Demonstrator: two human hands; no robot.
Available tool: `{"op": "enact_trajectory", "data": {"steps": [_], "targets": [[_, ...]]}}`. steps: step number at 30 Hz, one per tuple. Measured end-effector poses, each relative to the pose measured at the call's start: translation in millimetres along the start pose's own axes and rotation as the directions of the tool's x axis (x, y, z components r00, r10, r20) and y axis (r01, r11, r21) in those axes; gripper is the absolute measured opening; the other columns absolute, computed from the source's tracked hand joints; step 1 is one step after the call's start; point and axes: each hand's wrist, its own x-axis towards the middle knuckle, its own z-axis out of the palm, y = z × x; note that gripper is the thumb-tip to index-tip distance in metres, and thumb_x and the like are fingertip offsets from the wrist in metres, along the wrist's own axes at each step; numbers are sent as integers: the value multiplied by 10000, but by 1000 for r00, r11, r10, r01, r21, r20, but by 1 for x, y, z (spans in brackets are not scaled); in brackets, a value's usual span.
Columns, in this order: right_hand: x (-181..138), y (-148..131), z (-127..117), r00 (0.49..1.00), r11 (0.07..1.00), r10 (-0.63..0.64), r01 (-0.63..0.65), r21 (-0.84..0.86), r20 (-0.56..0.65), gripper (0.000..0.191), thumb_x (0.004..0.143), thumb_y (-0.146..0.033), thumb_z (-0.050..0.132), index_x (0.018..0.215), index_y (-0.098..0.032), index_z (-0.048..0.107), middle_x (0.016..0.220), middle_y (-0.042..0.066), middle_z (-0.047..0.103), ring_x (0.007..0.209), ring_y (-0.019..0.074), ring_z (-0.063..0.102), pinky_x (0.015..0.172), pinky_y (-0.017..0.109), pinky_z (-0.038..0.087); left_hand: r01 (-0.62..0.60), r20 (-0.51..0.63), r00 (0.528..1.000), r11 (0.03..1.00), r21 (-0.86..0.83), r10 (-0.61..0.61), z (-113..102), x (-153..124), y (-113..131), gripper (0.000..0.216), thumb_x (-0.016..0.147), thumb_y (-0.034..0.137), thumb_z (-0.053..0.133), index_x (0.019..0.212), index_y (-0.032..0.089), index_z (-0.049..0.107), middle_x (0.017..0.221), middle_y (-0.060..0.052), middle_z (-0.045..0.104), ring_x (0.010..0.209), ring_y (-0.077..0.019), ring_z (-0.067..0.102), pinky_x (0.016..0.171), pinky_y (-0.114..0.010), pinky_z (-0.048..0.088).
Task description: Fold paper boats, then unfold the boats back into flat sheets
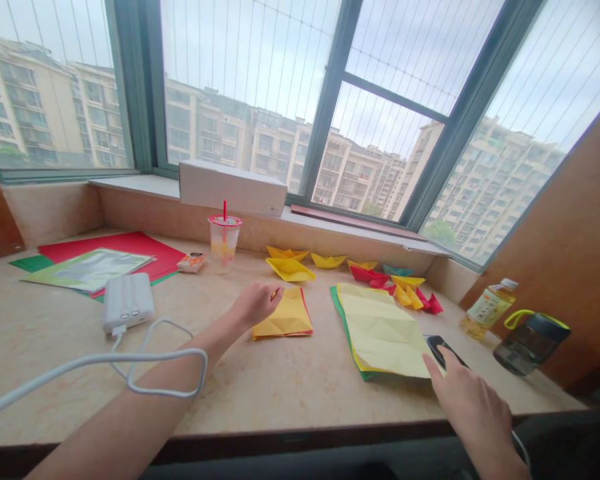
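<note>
Folded yellow paper point(283, 315): one piece, flat on the desk point(280, 393), mid-front.
Handling: probably light, thin and easily creased; best taken by a corner.
Left hand point(255, 303): fingers curled together, pinching its top-left corner.
Right hand point(467, 393): fingers apart, forefinger at the phone point(443, 347).
Flat sheets point(380, 327): two, yellow over green.
Paper boats point(290, 269): about nine, overlapping.

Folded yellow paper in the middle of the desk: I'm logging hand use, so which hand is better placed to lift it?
Left, probably. The left hand touches the folded yellow paper at its left edge, while the right hand is off by the phone, beyond the large yellow sheet.
</note>
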Motion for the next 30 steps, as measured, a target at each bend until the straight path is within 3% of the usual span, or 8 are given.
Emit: {"op": "enact_trajectory", "data": {"steps": [6, 9, 12, 17, 23, 26, 28, 30], "targets": [[26, -43, 3, 953, 954, -297, 298, 20, -63, 593, 954, -552, 302, 1349, -196, 564, 1312, 171, 599, 1205, 328, 564, 988, 476, 436, -12, 35, 999, 1000, 0, 12, 0, -1, 3, 461, 971, 381, 361, 715, 174, 683, 649, -109, 684, 554, -200, 578, 527, -300, 195], [43, -74, 17, 908, 908, -416, 413, 68, 46, 634, 952, -593, 300, 1483, -261, 403, 1541, 141, 376, 1426, 332, 322, 1105, 567, 281, -24, 50, 998, 1000, -1, 24, -2, -1, 5, 450, 968, 374, 367, 718, 173, 682, 639, -104, 677, 546, -195, 572, 528, -301, 196], [57, -91, 31, 828, 871, -490, 476, 121, 274, 626, 959, -602, 276, 1531, -346, 270, 1621, 103, 209, 1489, 339, 154, 1106, 670, 158, -33, 59, 998, 999, 7, 32, -3, -1, 6, 449, 968, 372, 365, 712, 174, 676, 628, -100, 669, 549, -199, 576, 527, -304, 202], [64, -87, 46, 749, 835, -547, 519, 183, 374, 640, 962, -622, 237, 1547, -369, 181, 1648, 66, 81, 1504, 320, 66, 1137, 645, 71, -49, 78, 996, 998, 28, 46, -1, -2, 5, 444, 968, 373, 362, 718, 180, 675, 638, -96, 671, 562, -204, 587, 525, -303, 222], [84, -75, 32, 665, 734, -679, 599, 320, 312, 617, 961, -568, 350, 1511, -287, 346, 1624, 91, 198, 1499, 282, 141, 1182, 535, 114, -62, 99, 993, 998, 28, 59, 1, -3, 6, 438, 968, 368, 372, 712, 185, 676, 635, -92, 670, 576, -206, 588, 539, -294, 254], [120, -77, 16, 717, 713, -687, 633, 301, 118, 516, 994, -450, 359, 1450, -227, 451, 1559, 99, 370, 1445, 224, 316, 1172, 404, 238, -60, 109, 992, 998, 2, 60, 0, -3, 7, 436, 969, 365, 379, 700, 185, 671, 624, -85, 665, 569, -198, 582, 544, -290, 257], [146, -80, 7, 829, 820, -559, 548, 167, 22, 419, 1001, -350, 386, 1347, -185, 557, 1430, 113, 536, 1331, 216, 477, 1105, 364, 347, -65, 108, 992, 998, -8, 65, 0, -3, 7, 432, 969, 355, 384, 690, 184, 665, 615, -81, 659, 565, -194, 577, 547, -290, 253], [166, -83, 0, 877, 870, -479, 479, 115, -25, 348, 995, -287, 423, 1224, -128, 630, 1296, 159, 621, 1220, 247, 565, 1041, 394, 408, -63, 103, 993, 998, -10, 64, 0, -3, 8, 426, 968, 347, 388, 682, 182, 658, 598, -75, 647, 559, -191, 571, 549, -289, 249]]}}
